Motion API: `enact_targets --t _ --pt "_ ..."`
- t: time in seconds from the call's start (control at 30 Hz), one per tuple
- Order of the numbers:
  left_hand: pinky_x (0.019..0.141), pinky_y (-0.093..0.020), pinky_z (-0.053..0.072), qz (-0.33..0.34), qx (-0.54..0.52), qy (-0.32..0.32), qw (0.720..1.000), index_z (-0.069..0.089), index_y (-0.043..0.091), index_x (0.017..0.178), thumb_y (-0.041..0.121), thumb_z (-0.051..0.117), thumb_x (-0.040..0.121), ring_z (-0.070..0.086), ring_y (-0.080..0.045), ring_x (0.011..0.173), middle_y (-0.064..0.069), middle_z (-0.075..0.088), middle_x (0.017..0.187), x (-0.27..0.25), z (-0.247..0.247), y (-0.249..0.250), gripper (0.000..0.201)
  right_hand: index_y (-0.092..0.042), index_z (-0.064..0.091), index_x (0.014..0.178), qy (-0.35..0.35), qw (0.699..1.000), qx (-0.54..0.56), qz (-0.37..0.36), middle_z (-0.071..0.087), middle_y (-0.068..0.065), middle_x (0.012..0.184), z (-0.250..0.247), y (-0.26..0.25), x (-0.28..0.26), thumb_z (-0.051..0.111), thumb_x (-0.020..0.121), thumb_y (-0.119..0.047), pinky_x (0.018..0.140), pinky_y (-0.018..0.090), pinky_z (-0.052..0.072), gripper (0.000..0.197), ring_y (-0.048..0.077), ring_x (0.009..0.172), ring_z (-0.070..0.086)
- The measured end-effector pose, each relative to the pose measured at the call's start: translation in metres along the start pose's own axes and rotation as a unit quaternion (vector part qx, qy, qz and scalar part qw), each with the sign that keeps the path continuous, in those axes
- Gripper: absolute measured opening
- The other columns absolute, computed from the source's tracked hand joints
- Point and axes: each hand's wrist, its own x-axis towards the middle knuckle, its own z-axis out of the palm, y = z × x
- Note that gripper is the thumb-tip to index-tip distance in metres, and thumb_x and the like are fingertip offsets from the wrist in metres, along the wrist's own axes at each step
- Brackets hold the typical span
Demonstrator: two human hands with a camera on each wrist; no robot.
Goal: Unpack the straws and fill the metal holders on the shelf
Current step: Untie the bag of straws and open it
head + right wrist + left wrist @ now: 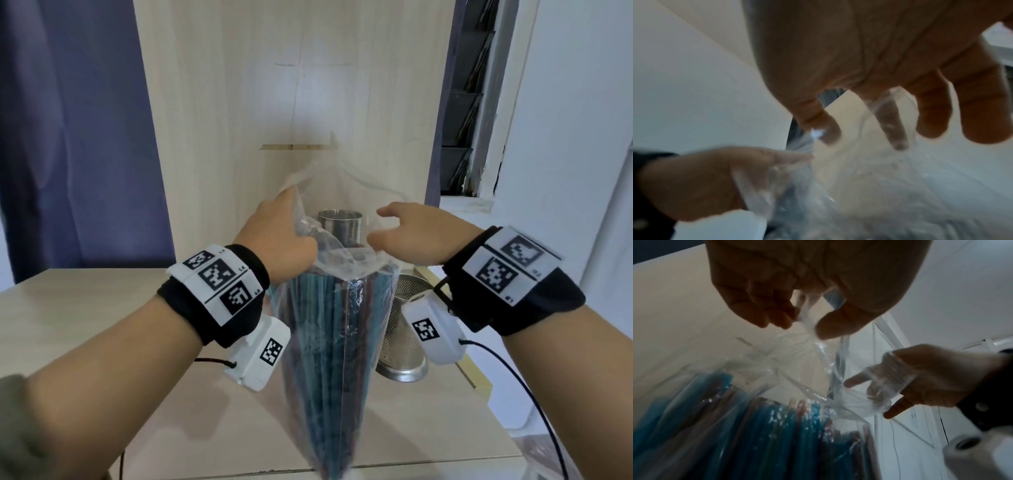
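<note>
Rim of straw bag (329, 342) sits pinched in left hand (277, 236); right hand (411, 236) spreads fingers on opposite edge, steel cup (342, 228) close behind.

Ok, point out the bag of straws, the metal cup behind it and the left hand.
bag of straws (329, 342), head view, on the clear film over the blue straws.
metal cup (342, 229), head view, on its shiny wall below the rim.
left hand (275, 236), head view, on the back of the hand.
</note>
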Motion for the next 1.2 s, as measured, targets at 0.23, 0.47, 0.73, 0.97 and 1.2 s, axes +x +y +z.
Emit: enact_targets --t 0.23,0.47,0.73,0.97,1.2 --pt "0.098 -0.026 0.037 -0.007 0.063 -0.036 0.997 0.021 0.023 0.151 0.041 0.071 0.080 0.047 -0.019 0.127 0.002 0.036 0.152 -0.005 -0.005 -0.015 0.088 -0.027 0.050 0.139 0.006 0.993 0.114 -0.033 0.058 -0.005 0.121 0.015 0.024 0.012 0.074 0.082 -0.031 0.069 0.015 0.041 0.062 0.007 0.086 0.058" --pt "0.109 -0.049 0.029 -0.058 0.124 -0.050 0.989 -0.019 0.039 0.143 0.062 0.089 0.032 0.021 -0.033 0.135 -0.010 0.011 0.148 -0.019 0.020 -0.034 0.157 -0.049 0.006 0.149 -0.084 0.986 0.121 -0.076 0.015 0.003 0.161 0.038 0.037 0.012 0.082 0.059 -0.036 0.105 0.030 0.035 0.118 0.020 0.139 0.034" --pt "0.110 -0.050 0.036 -0.072 -0.135 -0.097 0.983 -0.037 0.064 0.122 0.060 0.093 0.019 0.036 -0.023 0.137 -0.003 0.018 0.158 -0.013 0.042 -0.073 0.165 -0.033 0.001 0.149 -0.063 0.963 0.246 -0.090 0.034 -0.010 0.143 0.082 0.031 0.016 0.096 0.050 -0.038 0.104 0.021 0.033 0.138 0.013 0.135 0.035" --pt "0.112 -0.051 0.033 -0.003 -0.201 -0.011 0.980 -0.028 0.067 0.127 0.056 0.095 0.024 0.034 -0.015 0.140 0.001 0.018 0.158 -0.020 0.045 -0.086 0.160 -0.038 -0.015 0.148 0.020 0.922 0.348 -0.171 0.007 -0.022 0.154 0.103 0.028 0.013 0.097 0.048 -0.027 0.118 0.032 0.028 0.151 0.001 0.143 0.020" --pt "0.109 -0.027 0.028 0.011 -0.162 0.019 0.987 -0.029 0.043 0.141 0.036 0.096 0.036 0.031 -0.003 0.133 0.017 0.019 0.145 -0.022 0.040 -0.090 0.164 -0.048 -0.011 0.146 0.080 0.926 0.305 -0.207 0.003 -0.011 0.163 0.111 0.026 0.019 0.093 0.042 -0.053 0.121 0.043 0.023 0.147 0.006 0.149 0.011"
